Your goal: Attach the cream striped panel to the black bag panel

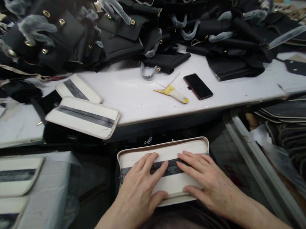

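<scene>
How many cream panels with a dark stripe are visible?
5 panels: one under left hand and right hand, two on the table, two at lower left; others may be hidden.

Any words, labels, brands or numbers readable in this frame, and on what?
None can be read.
The phone: screen dark, no visible text.
The yellow-tipped tool: no lettering shows.
The cream panel under the left hand and right hand: a dark stripe only, no print.
The black bags: gold fittings, no legible brand.
</scene>
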The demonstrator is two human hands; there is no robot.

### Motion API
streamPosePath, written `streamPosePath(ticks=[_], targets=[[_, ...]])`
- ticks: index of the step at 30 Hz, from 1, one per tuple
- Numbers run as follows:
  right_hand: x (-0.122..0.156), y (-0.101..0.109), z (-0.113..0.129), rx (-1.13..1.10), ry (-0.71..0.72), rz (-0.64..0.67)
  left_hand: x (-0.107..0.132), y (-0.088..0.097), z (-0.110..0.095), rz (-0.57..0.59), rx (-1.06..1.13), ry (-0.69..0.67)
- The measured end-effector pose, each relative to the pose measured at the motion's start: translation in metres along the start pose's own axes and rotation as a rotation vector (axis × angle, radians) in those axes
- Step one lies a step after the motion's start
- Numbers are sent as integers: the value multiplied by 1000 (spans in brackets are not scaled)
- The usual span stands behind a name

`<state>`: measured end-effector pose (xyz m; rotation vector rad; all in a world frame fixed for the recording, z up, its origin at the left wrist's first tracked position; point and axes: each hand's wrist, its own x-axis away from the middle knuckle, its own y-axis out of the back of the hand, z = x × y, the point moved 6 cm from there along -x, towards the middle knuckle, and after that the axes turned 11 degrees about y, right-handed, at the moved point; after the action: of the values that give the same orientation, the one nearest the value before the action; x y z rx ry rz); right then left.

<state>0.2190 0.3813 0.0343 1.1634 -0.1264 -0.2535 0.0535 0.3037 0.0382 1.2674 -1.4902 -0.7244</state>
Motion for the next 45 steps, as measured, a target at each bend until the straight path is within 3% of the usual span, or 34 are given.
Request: streamPosePath(ticks=[13,21,26,30,33,36,40,43,45], targets=[[4,-3,2,0,-29,-33,7,-3,-3,-30,-23,-33],[-2,2,6,124,40,0,-17,17,-17,-77,47,28],[-5,4,3,241,182,-96,-27,17,-17,-276,-7,52],[-5,0,0,330,260,-148,-25,12,-19,-491,-13,-50],[-3,0,-2,390,252,-234,-29,1,-26,-512,-47,-140],[-2,0,-2,425,263,-270,-36,-12,-28,-510,-94,-108],[-4,-4,-10,228,202,-185,-39,-23,-31,-583,-196,-100],[2,0,-21,-206,81,-140,-40,-25,-33,-664,-250,-123],[12,11,-36,-497,-110,-217,-41,-24,-35,-695,-253,-136]])
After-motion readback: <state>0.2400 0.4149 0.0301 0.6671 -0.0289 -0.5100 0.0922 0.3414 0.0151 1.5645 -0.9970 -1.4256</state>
